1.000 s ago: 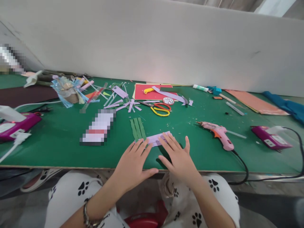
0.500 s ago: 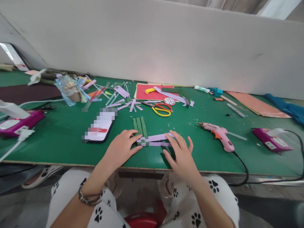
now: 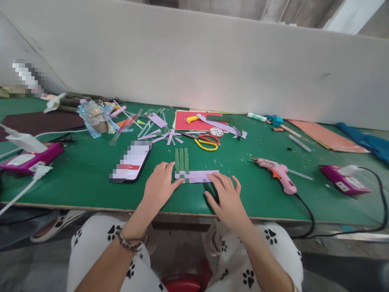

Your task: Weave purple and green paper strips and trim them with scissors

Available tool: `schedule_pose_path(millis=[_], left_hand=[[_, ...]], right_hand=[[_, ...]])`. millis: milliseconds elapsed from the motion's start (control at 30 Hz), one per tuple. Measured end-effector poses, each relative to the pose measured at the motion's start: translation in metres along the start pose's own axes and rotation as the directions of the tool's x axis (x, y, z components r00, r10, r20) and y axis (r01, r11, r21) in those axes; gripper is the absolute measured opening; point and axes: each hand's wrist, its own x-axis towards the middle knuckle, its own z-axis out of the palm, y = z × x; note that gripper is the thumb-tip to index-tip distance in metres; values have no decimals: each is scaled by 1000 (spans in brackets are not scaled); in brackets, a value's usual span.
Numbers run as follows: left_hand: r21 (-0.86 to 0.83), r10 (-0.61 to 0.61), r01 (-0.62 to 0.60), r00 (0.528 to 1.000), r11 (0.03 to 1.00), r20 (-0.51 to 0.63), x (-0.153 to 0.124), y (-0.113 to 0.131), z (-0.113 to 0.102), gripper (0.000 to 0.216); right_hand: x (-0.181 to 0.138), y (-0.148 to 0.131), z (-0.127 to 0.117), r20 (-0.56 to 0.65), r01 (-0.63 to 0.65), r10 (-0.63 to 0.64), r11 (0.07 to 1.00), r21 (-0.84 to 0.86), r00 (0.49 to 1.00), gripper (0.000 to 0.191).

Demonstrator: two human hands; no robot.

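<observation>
Three green paper strips (image 3: 181,159) lie side by side on the green table (image 3: 91,170), with lilac paper strips (image 3: 200,176) woven across their near ends. My left hand (image 3: 159,187) rests flat at the left edge of the weave, fingertips touching it. My right hand (image 3: 226,198) lies flat just below the lilac strips' right end, fingertips on them. Neither hand grips anything.
A phone (image 3: 131,163) lies left of the weave. Yellow-red scissors (image 3: 206,142), loose paper strips (image 3: 158,129) and red card (image 3: 194,120) sit behind. A pink glue gun (image 3: 278,173) with cord lies right, purple devices (image 3: 28,160) at both sides.
Both hands slid apart off the weave, uncovering it. The lilac strips now lie flatter and straighter across the green strips.
</observation>
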Motion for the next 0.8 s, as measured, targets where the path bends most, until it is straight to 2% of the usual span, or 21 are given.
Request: schedule_pose_path(millis=[100, 200, 267, 333, 433, 567, 667, 733, 800], left_hand=[[-66, 44, -42, 998, 997, 33, 2, 3, 2, 41], [-252, 30, -28, 1000, 967, 8, 4, 3, 6, 45], [-411, 6, -14, 1000, 911, -21, 5, 3, 9, 47], [-581, -10, -6, 1000, 814, -24, 6, 3, 11, 49], [-796, 5, -4, 1000, 605, -1, 6, 5, 12, 55], [-932, 89, -43, 996, 359, -12, 5, 5, 10, 62], [-965, 144, -69, 989, 253, -33, 4, 3, 9, 65], [-972, 177, -75, 984, 222, -35, 4, 1, 8, 68], [-975, 191, -75, 981, 210, -34, 3, -2, 7, 70]], right_hand=[[1, -1, -1, 3, -1, 1, 1000, 8, 1000, 33], [0, -2, -1, 8, -16, 16, 1000, 12, 1000, 33], [0, -2, -1, 12, -31, 30, 999, 28, 999, 33], [2, 0, -1, 18, -57, 56, 996, 67, 998, 34], [10, 2, -5, 26, -122, 120, 981, 152, 992, 34], [28, 4, -21, 32, -195, 194, 946, 259, 981, 35], [44, 5, -34, 179, -238, 184, 903, 357, 967, 27], [54, 6, -40, 302, -218, 92, 883, 415, 949, 21], [64, 7, -42, 376, -175, -11, 873, 456, 927, 18]])
